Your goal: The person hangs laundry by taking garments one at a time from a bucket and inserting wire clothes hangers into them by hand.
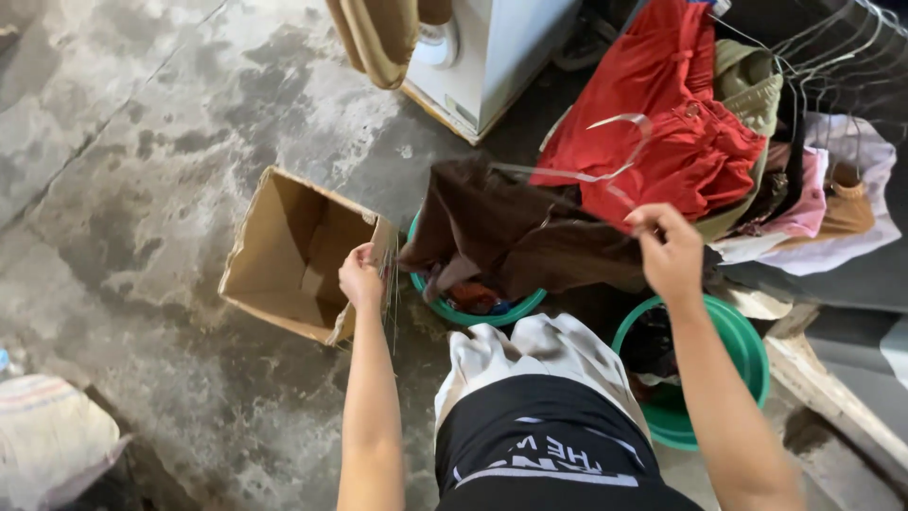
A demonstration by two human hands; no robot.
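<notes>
Left hand (360, 276): it is closed around a bunch of thin wire hangers (389, 284) that hang straight down from the fist.
Right hand (668, 248): the fingers pinch the top edge of a brown cloth (515, 237) and lift it up.
Hands: they are far apart from each other, one at each end of the brown cloth.
Brown cloth: it is soft and floppy, dark brown, and it sags in folds between the two hands. One end hangs down into a green tub.
Clear hanger (605, 156): thin see-through plastic with a curved hook, just above the right hand, by the top of the brown cloth. I cannot tell if the right hand touches it.
Green tub (482, 310): round plastic, under the brown cloth, between the hands, with bunched clothes in it.
Second green tub (742, 355): round plastic, just below the right hand, with dark clothes in it.
Cardboard box (293, 254): brown, square, open at the top, flaps bent, right beside the left hand.
Red cloth (676, 123): soft and crumpled, on top of a heap of clothes above the right hand.
Floor (132, 161): grey concrete, rough, with dark wet-looking patches.
</notes>
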